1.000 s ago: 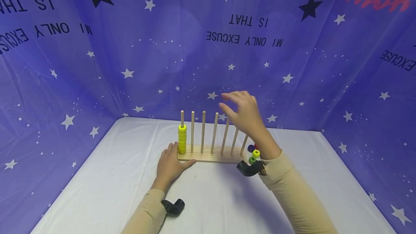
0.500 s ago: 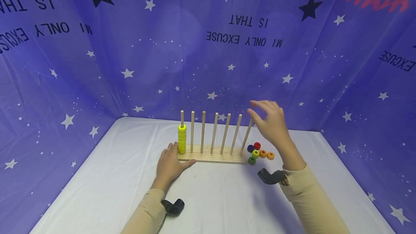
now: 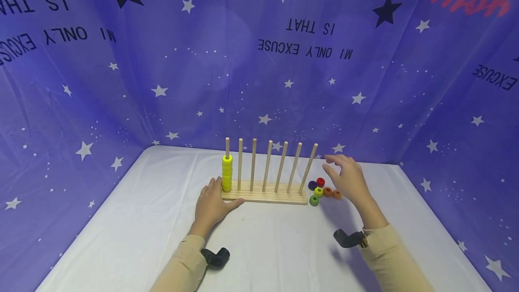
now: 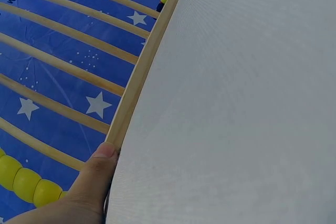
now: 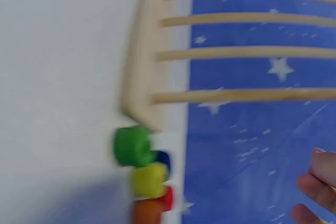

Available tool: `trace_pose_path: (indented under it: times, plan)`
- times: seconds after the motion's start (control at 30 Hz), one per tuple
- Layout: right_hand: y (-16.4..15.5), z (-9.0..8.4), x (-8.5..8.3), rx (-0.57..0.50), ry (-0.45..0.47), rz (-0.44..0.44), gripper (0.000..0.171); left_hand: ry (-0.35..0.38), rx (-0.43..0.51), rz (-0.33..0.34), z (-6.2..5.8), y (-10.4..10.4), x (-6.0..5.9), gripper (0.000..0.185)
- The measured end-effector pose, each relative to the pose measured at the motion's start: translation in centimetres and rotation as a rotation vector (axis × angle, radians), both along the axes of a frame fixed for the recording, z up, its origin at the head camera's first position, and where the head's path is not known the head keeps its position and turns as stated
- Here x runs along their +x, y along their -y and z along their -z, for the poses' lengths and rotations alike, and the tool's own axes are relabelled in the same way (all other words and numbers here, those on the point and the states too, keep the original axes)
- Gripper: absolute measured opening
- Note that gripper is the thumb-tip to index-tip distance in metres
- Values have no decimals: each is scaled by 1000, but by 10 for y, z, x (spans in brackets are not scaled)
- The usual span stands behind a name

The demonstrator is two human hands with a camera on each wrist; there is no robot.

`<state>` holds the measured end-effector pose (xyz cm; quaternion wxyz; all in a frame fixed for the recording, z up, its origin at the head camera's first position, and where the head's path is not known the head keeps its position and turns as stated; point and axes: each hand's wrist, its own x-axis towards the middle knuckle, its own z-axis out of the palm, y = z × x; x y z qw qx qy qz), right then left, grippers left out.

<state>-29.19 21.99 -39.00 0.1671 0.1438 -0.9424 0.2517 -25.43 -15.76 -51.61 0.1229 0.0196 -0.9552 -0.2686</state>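
Observation:
A wooden peg rack (image 3: 265, 198) with several upright dowels stands on the white table (image 3: 259, 247). A stack of yellow beads (image 3: 227, 174) fills its leftmost dowel. My left hand (image 3: 211, 206) rests on the table against the rack's left end, thumb on the base (image 4: 137, 80). Loose beads lie by the rack's right end: purple (image 3: 312, 185), red (image 3: 320, 182), yellow (image 3: 319, 191), green (image 3: 314, 200) and orange (image 3: 327, 191). My right hand (image 3: 348, 179) hovers just right of them, fingers spread and holding nothing. The right wrist view shows the blurred green bead (image 5: 132, 146) by the rack's corner.
A purple star-printed cloth (image 3: 259, 57) hangs behind and on both sides of the table. Black wrist camera mounts sit on my left forearm (image 3: 216, 257) and right forearm (image 3: 349, 238).
My right hand has swung from above the middle dowels to the right and down, now low beside the loose beads. The left hand and rack have stayed still.

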Motion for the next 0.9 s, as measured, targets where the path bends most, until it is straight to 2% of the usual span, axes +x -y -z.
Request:
trace_pose_path:
  times: [0.2, 0.33, 0.57, 0.9]
  plan:
    - [-10, 39, -8, 82, 92, -5, 35, -2, 5, 1, -2, 1, 1, 112]
    - [-11, 57, -12, 111, 103, -26, 32, 3, 10, 1, -3, 1, 1, 113]
    - [-11, 71, -11, 112, 87, -66, 28, 4, 6, 5, -3, 1, 1, 111]
    - [-11, 82, -7, 132, 95, -44, 27, 4, 4, 3, -1, 0, 0, 112]
